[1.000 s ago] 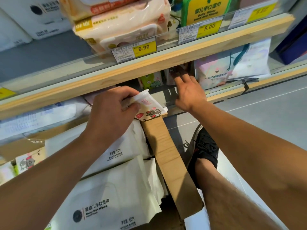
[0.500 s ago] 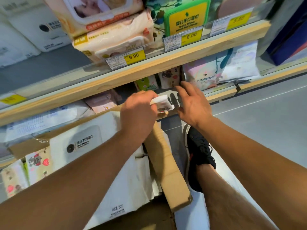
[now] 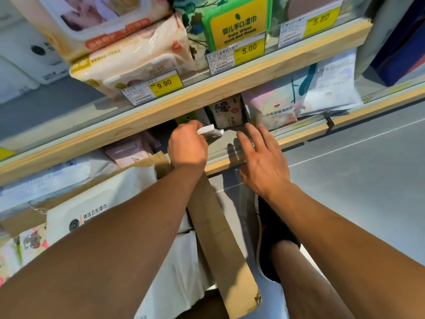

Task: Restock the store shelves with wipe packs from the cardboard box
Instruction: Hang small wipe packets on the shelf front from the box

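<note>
My left hand (image 3: 187, 146) grips a small white wipe pack (image 3: 210, 130) and holds it over the front edge of the lower shelf (image 3: 226, 140). A matching small pack with a cartoon print (image 3: 227, 112) stands upright at the back of that shelf, just beyond it. My right hand (image 3: 261, 157) hovers at the shelf's front edge with fingers spread and straight, holding nothing. The cardboard box (image 3: 220, 238) sits below my arms, with large white wipe packs (image 3: 96, 215) inside it.
The wooden upper shelf (image 3: 207, 93) carries pink and green wipe packs behind price tags 9.90 (image 3: 164, 84) and 5.00 (image 3: 249, 49). A pink pack (image 3: 273, 107) and a white bag fill the lower shelf to the right. My black shoe (image 3: 273, 236) stands on the grey floor.
My left hand has carried the small pack up from over the box and forward onto the lower shelf. My right hand has drawn back from the shelf's rear to its front edge.
</note>
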Tool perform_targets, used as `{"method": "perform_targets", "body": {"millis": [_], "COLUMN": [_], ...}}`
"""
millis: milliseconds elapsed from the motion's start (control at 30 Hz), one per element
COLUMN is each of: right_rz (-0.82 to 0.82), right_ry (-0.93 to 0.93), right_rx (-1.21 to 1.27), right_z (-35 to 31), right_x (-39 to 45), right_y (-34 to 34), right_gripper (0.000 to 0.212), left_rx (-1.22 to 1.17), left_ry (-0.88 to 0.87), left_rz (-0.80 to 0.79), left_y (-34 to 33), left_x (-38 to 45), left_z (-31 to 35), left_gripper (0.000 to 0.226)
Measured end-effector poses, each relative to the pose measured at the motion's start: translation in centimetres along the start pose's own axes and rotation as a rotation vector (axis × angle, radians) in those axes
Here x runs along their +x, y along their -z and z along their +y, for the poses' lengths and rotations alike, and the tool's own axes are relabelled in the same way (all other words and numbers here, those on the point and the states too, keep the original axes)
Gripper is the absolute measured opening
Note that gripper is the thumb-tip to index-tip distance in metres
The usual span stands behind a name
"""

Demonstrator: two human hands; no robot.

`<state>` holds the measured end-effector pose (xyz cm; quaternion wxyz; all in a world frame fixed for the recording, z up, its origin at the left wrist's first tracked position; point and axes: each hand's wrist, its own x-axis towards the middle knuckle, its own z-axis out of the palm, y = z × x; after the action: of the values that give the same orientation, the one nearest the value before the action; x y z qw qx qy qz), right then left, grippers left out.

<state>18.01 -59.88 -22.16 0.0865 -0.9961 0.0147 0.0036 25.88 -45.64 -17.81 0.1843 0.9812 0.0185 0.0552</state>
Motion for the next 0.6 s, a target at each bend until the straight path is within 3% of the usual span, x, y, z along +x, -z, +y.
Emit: {"method": "perform_targets", "body": {"millis": [200,333,600], "right_rz": [-0.02,-0.021,-0.006], "right_ry": [-0.011,-0.015,-0.008], "right_rx": [0.02,0.044,0.093], "right_z": [0.0,-0.2,-0.7], "right_x": [0.0,0.1,0.4], "right_y": [-0.7,-0.8,-0.7], "right_gripper": [0.092,0.091,0.091], "left_rx": [0.086,0.148,0.117], "left_ry": [0.018,0.06,0.083], "left_rz": [0.018,0.012,-0.028], "left_y": [-1.3,-1.4,-1.3], "left_x": [0.7,1.5,0.7], "left_z": [-0.9,-0.6,-0.4], "left_gripper": [0.028,0.015,0.023]}}
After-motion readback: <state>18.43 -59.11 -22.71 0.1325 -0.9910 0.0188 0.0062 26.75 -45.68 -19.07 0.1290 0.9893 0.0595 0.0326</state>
